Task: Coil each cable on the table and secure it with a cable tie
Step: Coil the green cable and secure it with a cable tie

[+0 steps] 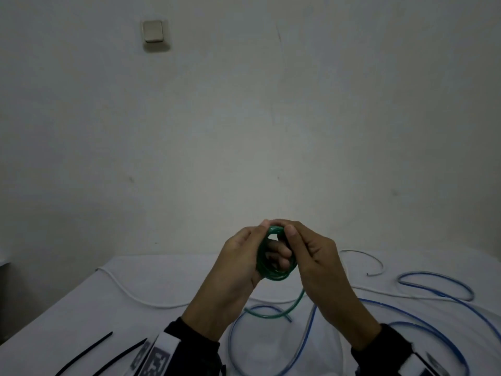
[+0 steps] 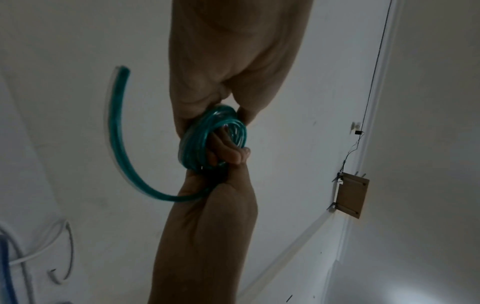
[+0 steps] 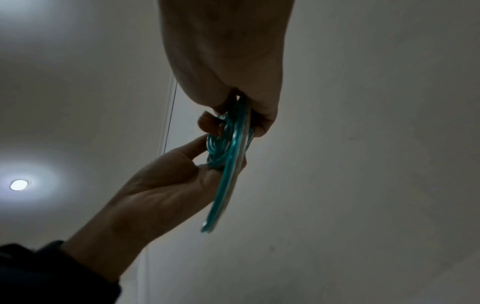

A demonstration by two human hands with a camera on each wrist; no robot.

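A green cable [image 1: 273, 276] is wound into a small coil held up above the white table [image 1: 67, 308]. My left hand [image 1: 252, 248] grips the coil's left side, with its fingers through the ring. At the coil's top right, my right hand [image 1: 298, 240] pinches the strands. The green tail [image 1: 294, 303] hangs down to the table, and its free end lies there. In the left wrist view the coil [image 2: 215, 133] sits between the left hand [image 2: 233, 61] and the right hand [image 2: 213, 216]. The right wrist view shows the coil [image 3: 226, 142] edge-on.
A long blue cable [image 1: 433, 297] loops loosely over the table's right and near side. A white cable [image 1: 130, 291] runs across the left and back. Two black cable ties [image 1: 86, 351] lie at the near left edge. A bare wall rises behind the table.
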